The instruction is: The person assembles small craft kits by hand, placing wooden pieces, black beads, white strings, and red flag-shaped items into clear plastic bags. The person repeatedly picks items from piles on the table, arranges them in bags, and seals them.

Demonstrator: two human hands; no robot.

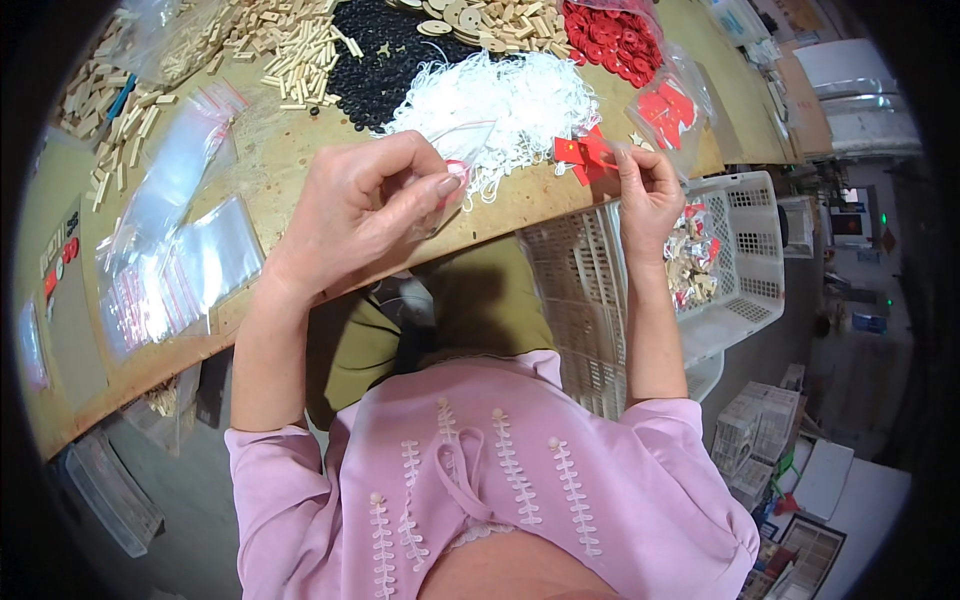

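My left hand (365, 205) is closed on a small clear zip bag (478, 135) with a red strip, held over the table's front edge. Something red and white shows by its fingertips, too small to make out. My right hand (648, 195) pinches a small red paper flag (570, 151) with yellow marks, thumb against finger. More red flag pieces lie right under and beside it. Between the hands, slightly farther off, spreads a heap of white strings (505, 100). A clear bag of red flags (665, 110) lies just beyond my right hand.
Black rings (375, 60), wooden sticks (305, 60), wooden discs (465, 18) and red discs (605, 45) are heaped at the back. Clear zip bags (220, 245) lie at left, near sample parts (60, 265). A white plastic crate (750, 250) holding filled bags stands below the table at right.
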